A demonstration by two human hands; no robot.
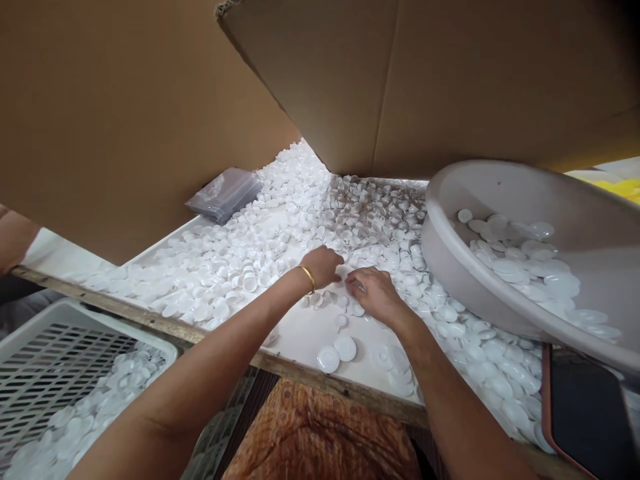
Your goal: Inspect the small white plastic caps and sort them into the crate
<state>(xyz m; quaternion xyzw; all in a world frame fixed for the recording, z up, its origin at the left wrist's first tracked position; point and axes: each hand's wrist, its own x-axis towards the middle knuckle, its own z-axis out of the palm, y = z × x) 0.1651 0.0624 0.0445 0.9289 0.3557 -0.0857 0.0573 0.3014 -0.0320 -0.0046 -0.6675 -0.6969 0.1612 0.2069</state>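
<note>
My left hand point(323, 268), with a gold bangle at the wrist, is closed over the white plastic caps, fingers curled downward. Close beside it, my right hand point(373, 290) has its fingertips bent in towards the thumb. Whatever either hand pinches is hidden or too small to make out. A heap of small white caps point(290, 227) spreads over the tabletop around both hands. Below the hands lie a few loose pieces, including a small cap with a tab point(341, 323) and two round caps point(337, 353) near the table's front edge.
A large pale basin point(450, 247) with white caps stands at right, a phone point(590, 407) below it. At lower left is a plastic crate point(95, 317) holding caps. Cardboard point(320, 80) hangs overhead; a plastic packet point(225, 193) lies behind. Another person's arm point(15, 237) shows far left.
</note>
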